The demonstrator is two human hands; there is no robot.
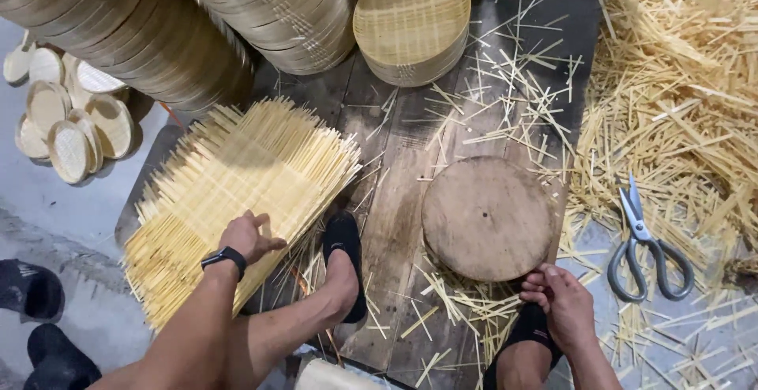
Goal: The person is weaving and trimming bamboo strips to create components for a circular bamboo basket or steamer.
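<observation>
My left hand (246, 236), with a black wristband, rests fingers apart on a stack of woven bamboo strip mats (237, 185) lying on the dark wooden board (395, 200). My right hand (562, 299) sits near my right knee, fingers curled, just below a round wooden block (485, 216); nothing shows in its grip. My left foot in a black slipper (345, 260) lies between the mats and the block.
Large steel scissors (646, 244) lie at the right on bamboo offcuts (679, 98). Stacks of round bamboo steamer rings (158, 27) and a pile of woven lids (410, 19) stand behind. Small woven discs (67, 121) lie at the left; black slippers (39, 319) sit on the floor.
</observation>
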